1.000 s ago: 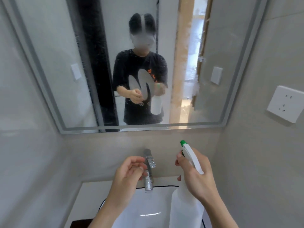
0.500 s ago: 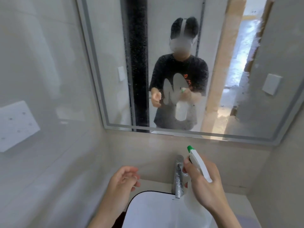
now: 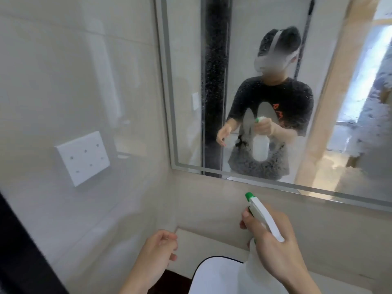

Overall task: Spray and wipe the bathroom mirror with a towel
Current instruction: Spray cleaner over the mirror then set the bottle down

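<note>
The bathroom mirror (image 3: 244, 60) fills the upper right, speckled with fine droplets over the dark parts of its reflection. My right hand (image 3: 273, 247) grips a white spray bottle (image 3: 263, 217) with a green nozzle, which points up and left toward the mirror's lower edge. A finger lies curled at the trigger. My left hand (image 3: 156, 255) hovers to the left of the bottle, fingers loosely curled, holding nothing. No towel shows in this view.
A white basin (image 3: 214, 276) lies below my hands, set in a pale countertop (image 3: 203, 242). A white wall socket plate (image 3: 82, 158) sits on the glossy tiled wall at left. A dark strip (image 3: 23, 257) runs along the lower left edge.
My view has swung to the left, so the mirror now sits at the right and the tap is out of sight. My left hand has drifted left, away from the bottle.
</note>
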Available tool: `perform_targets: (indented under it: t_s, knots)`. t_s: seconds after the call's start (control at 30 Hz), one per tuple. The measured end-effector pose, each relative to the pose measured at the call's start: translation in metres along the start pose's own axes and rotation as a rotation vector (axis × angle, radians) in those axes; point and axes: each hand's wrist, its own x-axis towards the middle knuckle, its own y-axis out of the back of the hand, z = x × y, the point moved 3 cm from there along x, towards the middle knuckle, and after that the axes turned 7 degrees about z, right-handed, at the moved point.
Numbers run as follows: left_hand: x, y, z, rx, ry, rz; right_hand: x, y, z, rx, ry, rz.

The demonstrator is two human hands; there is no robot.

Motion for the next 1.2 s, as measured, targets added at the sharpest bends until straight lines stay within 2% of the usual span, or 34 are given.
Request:
perform_targets:
  t_s: [0.2, 0.33, 0.57, 0.67, 0.8, 1.0, 1.2]
  knots:
    - [-0.008, 0.020, 0.006, 0.010, -0.002, 0.006, 0.003, -0.032, -0.001, -0.047, 0.019, -0.037]
    - [-0.013, 0.034, 0.020, -0.005, -0.068, 0.039, 0.008, -0.045, -0.009, 0.039, -0.005, -0.066]
    - [-0.013, 0.047, 0.049, -0.062, -0.190, 0.068, 0.018, -0.060, 0.001, -0.081, 0.089, -0.072]
    - [-0.013, 0.047, 0.061, -0.070, -0.235, 0.075, 0.018, -0.067, 0.005, -0.050, 0.046, -0.096]
    - [-0.011, 0.049, 0.069, -0.080, -0.261, 0.092, 0.022, -0.068, -0.008, -0.003, 0.119, -0.080]
    - [-0.010, 0.052, 0.078, -0.160, -0.278, -0.032, 0.021, -0.068, -0.021, -0.043, 0.247, -0.021]
    - [-0.006, 0.056, 0.081, -0.139, -0.291, -0.011, 0.020, -0.070, -0.020, 0.016, 0.146, -0.015]
